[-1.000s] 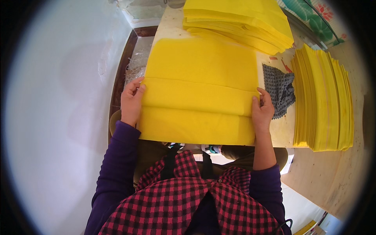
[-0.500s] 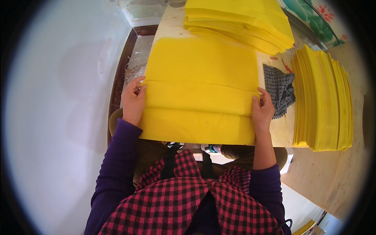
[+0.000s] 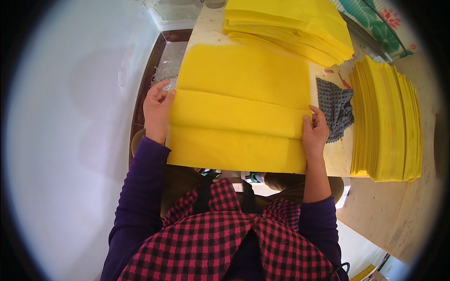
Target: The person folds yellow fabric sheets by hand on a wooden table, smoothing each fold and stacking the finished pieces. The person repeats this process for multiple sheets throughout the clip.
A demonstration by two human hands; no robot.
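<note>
1. Fingers [image 3: 161, 91] of the left hand [image 3: 157, 112] curl over the left end of the yellow sheet [image 3: 239, 126], pinching its folded edge; fingers [image 3: 313, 119] of the right hand [image 3: 316, 133] do the same at the right end, thumb on top of the fold.
2. Head view: the yellow sheet lies flat on the bench [image 3: 337, 161] straight ahead of the person, its long axis running left to right between the two hands. One fold line crosses it from hand to hand, with a folded band nearest the body and a wider flat part beyond.
3. Both hands sit at the same fold, one at each short end, so neither is nearer; the sheet's free far part lies forward of the fingertips, away from the body.
4. Just right of the right hand a grey checked cloth [image 3: 335, 110] rests on the bench. Farther right stands a stack of folded yellow sheets [image 3: 386, 122]; another pile of yellow sheets [image 3: 290, 28] lies beyond the far edge.
</note>
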